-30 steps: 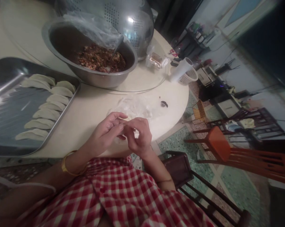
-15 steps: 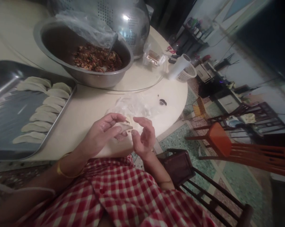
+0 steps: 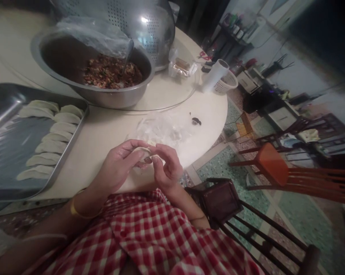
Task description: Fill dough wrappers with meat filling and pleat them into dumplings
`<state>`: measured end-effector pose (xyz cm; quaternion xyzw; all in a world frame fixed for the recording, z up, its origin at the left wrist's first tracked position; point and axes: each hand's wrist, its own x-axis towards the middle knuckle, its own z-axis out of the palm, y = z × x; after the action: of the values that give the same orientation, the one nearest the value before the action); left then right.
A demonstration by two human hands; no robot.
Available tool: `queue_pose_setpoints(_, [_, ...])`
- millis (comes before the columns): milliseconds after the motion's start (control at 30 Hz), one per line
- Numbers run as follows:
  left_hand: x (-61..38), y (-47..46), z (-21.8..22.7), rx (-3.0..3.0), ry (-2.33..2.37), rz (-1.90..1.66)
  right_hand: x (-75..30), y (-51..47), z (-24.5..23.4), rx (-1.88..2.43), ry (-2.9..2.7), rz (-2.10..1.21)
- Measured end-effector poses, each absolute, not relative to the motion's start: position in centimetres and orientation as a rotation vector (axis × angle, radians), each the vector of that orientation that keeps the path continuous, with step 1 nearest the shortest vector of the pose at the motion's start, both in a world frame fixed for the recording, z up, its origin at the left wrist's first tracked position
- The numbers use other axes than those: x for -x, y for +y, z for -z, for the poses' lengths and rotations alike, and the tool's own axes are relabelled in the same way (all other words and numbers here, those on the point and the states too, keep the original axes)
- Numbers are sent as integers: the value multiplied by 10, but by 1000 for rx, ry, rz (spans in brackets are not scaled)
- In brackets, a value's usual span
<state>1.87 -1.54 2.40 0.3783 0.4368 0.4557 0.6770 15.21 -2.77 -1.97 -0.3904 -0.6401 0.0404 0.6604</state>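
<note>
Between both hands, over the table's front edge, is a pale dumpling, largely covered by fingers, with a bit of dark filling showing at its right end. My left hand grips it with the thumb on the near side and fingers behind. My right hand pinches its right end between thumb and forefinger. To the left, several folded dumplings lie in a metal tray. Behind my hands stands a steel bowl of chopped filling, a spoon handle sticking out.
A crumpled plastic bag lies just beyond my hands on the round table. Farther back are a perforated colander, a wrapped packet, a white roll and a small basket. A dark chair stands at the right.
My right fingers have closed from slightly apart onto the dumpling's right end. Both hands have shifted slightly left, and the camera view has tilted a little.
</note>
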Motion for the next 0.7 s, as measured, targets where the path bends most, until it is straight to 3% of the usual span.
queue_pose_setpoints(233, [-22,-14,-32,-756,1026,-1034,-150,-31,31,1001,-1444,-214])
queue_pose_setpoints(467, [-23,-15,-30,-784,1016,-1072,-152,-32,25,892,-1499,-68])
queue_pose_setpoints(700, [-9,-22,-26,-1300,999,-869,-156,-5,27,847,-1347,-1007])
